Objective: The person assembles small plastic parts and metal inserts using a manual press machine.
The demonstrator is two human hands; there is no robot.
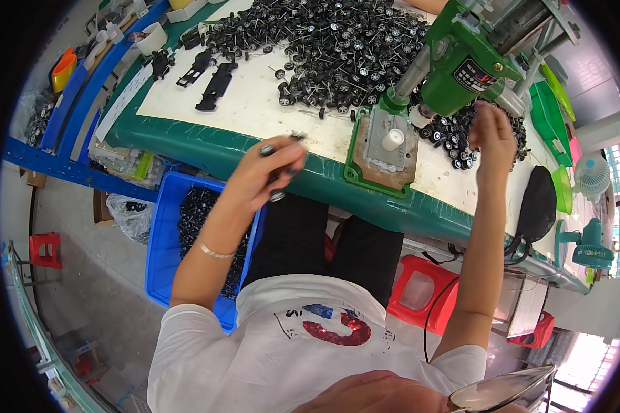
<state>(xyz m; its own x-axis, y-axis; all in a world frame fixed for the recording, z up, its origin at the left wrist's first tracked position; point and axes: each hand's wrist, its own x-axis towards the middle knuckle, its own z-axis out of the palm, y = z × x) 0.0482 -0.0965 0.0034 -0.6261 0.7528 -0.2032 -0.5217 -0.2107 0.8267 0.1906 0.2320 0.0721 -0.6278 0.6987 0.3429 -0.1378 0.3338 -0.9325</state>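
Observation:
My left hand [272,168] is closed around a few small black toy wheels [276,195] near the table's front edge; part of them is hidden by the fingers. At the right, my right hand [492,138] hangs over a heap of loose black wheels [455,141] with silver hubs. Its fingers are curled together, and whatever they may hold cannot be made out. Between the hands stands a green bench press [455,86]. A short white cylinder [393,140] stands upright on the press's metal base plate [403,173], beneath and slightly left of the ram.
Wheels on metal axles form a large pile [355,51] at the back. Black toy car chassis [217,86] lie back left. Below the green table edge [207,149] sits a blue bin [160,258] of small black parts. A red stool [424,289] and a fan [592,253] are at right.

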